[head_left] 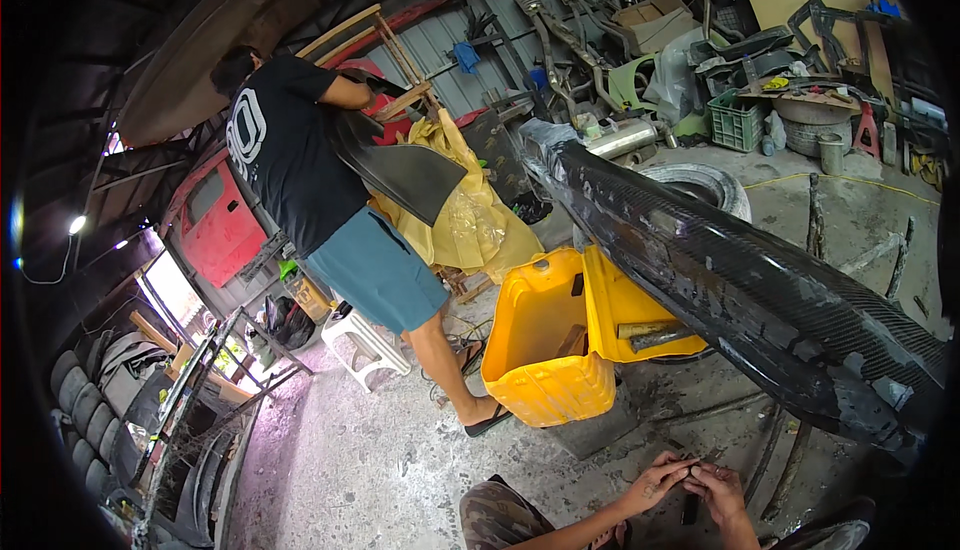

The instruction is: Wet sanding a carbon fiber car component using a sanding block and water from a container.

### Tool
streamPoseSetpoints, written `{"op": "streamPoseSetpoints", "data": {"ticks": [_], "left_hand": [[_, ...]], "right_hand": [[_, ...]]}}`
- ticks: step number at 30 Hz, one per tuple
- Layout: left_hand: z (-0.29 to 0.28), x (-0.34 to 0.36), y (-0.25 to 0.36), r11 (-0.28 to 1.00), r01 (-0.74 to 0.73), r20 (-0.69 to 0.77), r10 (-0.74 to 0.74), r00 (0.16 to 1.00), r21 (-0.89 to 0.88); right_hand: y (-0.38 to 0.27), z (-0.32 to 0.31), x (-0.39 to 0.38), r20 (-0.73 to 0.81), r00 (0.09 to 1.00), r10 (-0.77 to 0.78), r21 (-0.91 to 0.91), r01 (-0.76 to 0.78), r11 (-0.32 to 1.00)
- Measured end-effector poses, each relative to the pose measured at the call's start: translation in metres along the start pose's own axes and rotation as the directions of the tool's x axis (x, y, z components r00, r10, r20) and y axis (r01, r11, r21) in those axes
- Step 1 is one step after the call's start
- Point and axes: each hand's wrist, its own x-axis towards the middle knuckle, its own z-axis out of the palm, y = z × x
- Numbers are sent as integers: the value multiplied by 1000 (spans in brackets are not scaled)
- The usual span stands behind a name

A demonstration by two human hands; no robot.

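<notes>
Head view: at the bottom edge, the left hand [655, 480] and right hand [718, 490] meet, fingers curled together around a small dark object [690, 503] held low above the concrete floor [380, 460]. Above them runs a long carbon-fibre panel [740, 280]; beside it sits a yellow bin [555, 340]. Another person [310, 170] stands at left.

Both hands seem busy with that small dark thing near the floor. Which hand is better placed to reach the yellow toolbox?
Probably the left hand. It sits nearer the yellow toolbox, which lies up and to its left. The right hand is farther over, and both hands pinch the small dark object, so either must let go first.
</notes>
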Motion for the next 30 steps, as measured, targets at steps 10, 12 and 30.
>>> {"op": "streamPoseSetpoints", "data": {"ticks": [10,12,30], "left_hand": [[9,-2,20,995,-92,-215,95,972,21],[7,-2,12,997,-75,-195,75,978,7],[-8,6,13,954,-6,-40,-6,999,-300]], "right_hand": [[4,-3,1,-64,995,-80,-101,73,992],[7,-5,5,-70,989,-133,-149,122,981],[7,-16,16,-61,972,-226,-270,202,941]]}}
